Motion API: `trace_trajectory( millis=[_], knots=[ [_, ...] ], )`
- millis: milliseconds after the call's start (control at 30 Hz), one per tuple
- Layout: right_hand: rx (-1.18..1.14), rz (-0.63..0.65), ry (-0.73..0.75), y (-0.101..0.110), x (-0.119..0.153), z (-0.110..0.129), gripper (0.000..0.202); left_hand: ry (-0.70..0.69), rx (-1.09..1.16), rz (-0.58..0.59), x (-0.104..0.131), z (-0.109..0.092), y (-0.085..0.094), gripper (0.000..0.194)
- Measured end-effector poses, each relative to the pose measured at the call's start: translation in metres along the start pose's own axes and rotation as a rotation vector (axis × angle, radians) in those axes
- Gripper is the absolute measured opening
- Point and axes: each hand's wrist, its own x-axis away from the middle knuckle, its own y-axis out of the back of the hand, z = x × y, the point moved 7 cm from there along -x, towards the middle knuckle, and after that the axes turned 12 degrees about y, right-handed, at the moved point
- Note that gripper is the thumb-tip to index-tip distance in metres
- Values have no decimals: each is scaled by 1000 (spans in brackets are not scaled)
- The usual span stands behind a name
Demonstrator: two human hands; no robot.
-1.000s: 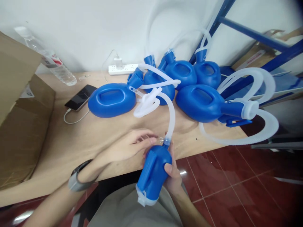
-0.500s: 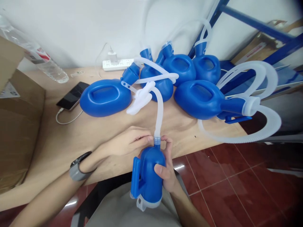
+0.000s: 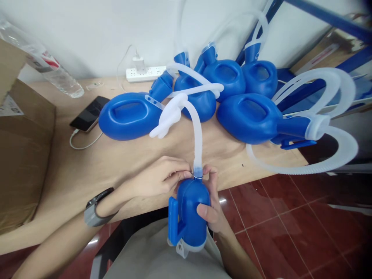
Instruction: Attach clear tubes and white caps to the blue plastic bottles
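Observation:
My right hand (image 3: 213,209) is wrapped round a blue plastic urinal cup (image 3: 194,209), held upside down above my lap. It has a side handle and a whitish cap at its lower end. A translucent corrugated hose (image 3: 197,135) comes down onto the cup's narrow spout. My left hand (image 3: 165,174) pinches at the left of this joint. A thin, shiny wire (image 3: 198,178) runs round the joint and reaches the pinched fingertips. Farther up, the hose meets a bunched white tangle (image 3: 171,112) by a blue urinal bottle (image 3: 130,130).
Several blue urinal bottles (image 3: 250,133) with hoses stand along the back and right of the table (image 3: 124,155). A phone (image 3: 90,113), a power strip (image 3: 149,74), a water bottle (image 3: 62,79) and a cardboard box (image 3: 26,155) are around the left side. Blue shelving (image 3: 325,17) rises at right.
The cup and both hands have shifted slightly right in the view. My left fingertips have come lower at the spout, and the thin wire round the joint now shows.

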Motion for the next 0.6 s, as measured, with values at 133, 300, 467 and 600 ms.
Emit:
trace_trajectory(
  millis=[133,300,467,600],
  knots=[
    [-86,27,-22,-4,3,-3,70,23,1,-49,2,2,-2,38],
    [-42,-4,-61,3,7,-13,81,68,68,-66,3,7,-8,38],
    [5,-33,-47,7,11,-19,95,115,121,-95,5,11,-11,41],
    [39,-48,-35,8,15,-19,95,102,121,-93,7,9,-13,38]
  ],
)
